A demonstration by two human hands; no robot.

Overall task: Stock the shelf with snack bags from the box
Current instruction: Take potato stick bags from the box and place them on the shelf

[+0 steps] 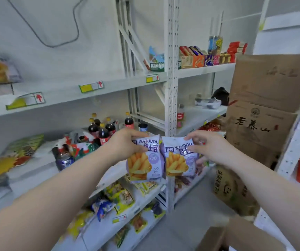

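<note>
My left hand (pixel 123 144) grips the top of a purple WATUDOU snack bag (pixel 144 163) printed with fries. Beside it, my right hand (pixel 208 146) pinches the top of a second, matching snack bag (pixel 179 163). Both bags hang upright side by side, edges touching, in front of the white shelf (pixel 42 165) that carries cola bottles (pixel 102 130) and mixed snack packs. An open cardboard box (pixel 239 236) shows at the bottom right, its inside hidden.
A white upright post (pixel 171 98) divides two shelf bays. Lower shelves (pixel 133 201) hold yellow and blue snack bags. Stacked cardboard boxes (pixel 265 109) stand at the right. Upper shelf (pixel 203 68) carries small boxed snacks. Grey floor lies between shelves and box.
</note>
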